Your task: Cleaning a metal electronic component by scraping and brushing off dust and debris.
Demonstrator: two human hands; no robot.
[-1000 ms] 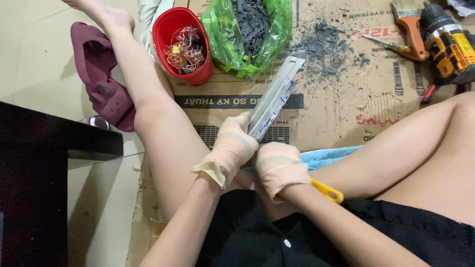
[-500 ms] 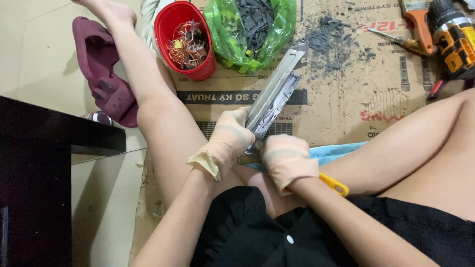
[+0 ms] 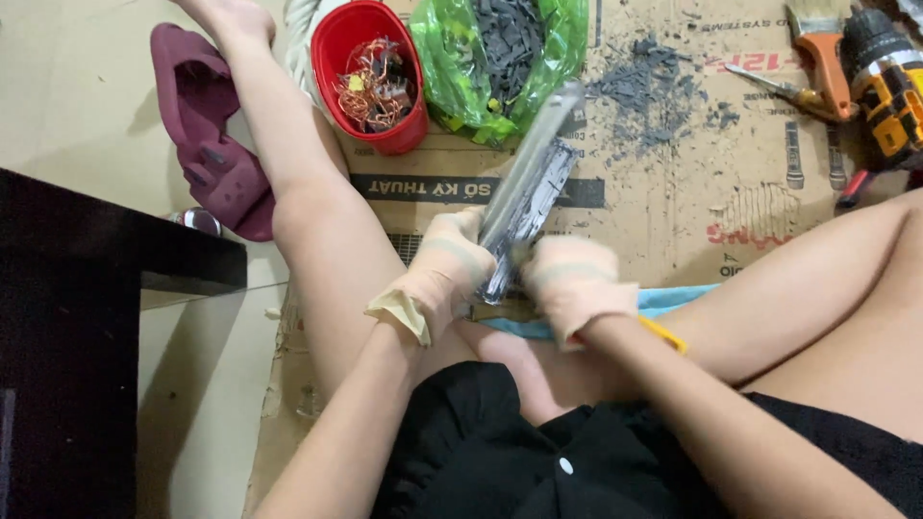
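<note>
I sit on flattened cardboard (image 3: 673, 221) with my legs apart. Both hands wear tan gloves. My left hand (image 3: 444, 272) grips the near end of a long flat grey metal piece (image 3: 532, 192) that slants away toward the upper right. My right hand (image 3: 574, 282) is closed on the same piece just beside the left, and a yellow-handled tool (image 3: 661, 334) sticks out behind its wrist. The two gloved hands almost touch, above a blue cloth (image 3: 673, 300) on my lap.
A red bucket (image 3: 370, 77) with copper wire scraps and a green plastic bag (image 3: 500, 58) of dark grey chips stand ahead. Grey debris (image 3: 659, 91) lies scattered. A brush (image 3: 822, 48), screwdriver (image 3: 769, 86) and yellow drill (image 3: 889, 86) lie at the right. A maroon slipper (image 3: 207, 135) and dark table (image 3: 87, 317) are at the left.
The view has shifted slightly. Both hands have stayed on the metal piece, which now tilts a little more upright, and my right hand has slid closer to the left.
</note>
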